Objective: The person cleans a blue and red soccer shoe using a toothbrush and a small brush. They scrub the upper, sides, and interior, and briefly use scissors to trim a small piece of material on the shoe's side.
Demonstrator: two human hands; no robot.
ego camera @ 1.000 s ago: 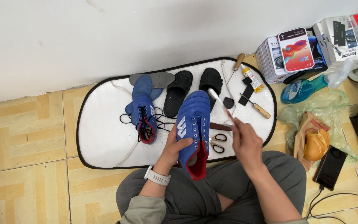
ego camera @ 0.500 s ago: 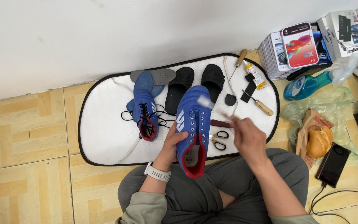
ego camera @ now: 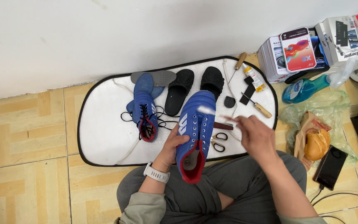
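My left hand [ego camera: 174,146] grips the side of a blue sports shoe [ego camera: 195,132] with white stripes and a red lining, held sole-down over my lap. My right hand [ego camera: 255,133] holds a small brush with a white head [ego camera: 207,110], its bristles against the shoe's toe area. A white watch [ego camera: 157,173] sits on my left wrist. The matching blue shoe [ego camera: 144,113] with loose black laces lies on the white mat [ego camera: 104,128] to the left.
On the mat lie a grey insole [ego camera: 156,76], two black slippers [ego camera: 180,90], scissors [ego camera: 218,141], an awl with a wooden handle [ego camera: 258,107] and a glue tube [ego camera: 254,79]. Boxes [ego camera: 297,52], a blue bottle [ego camera: 305,88], a plastic bag [ego camera: 318,137] and a phone [ego camera: 330,166] sit right.
The brush has swung left and down from above the tools onto the shoe's toe. The shoe stays in my left hand.
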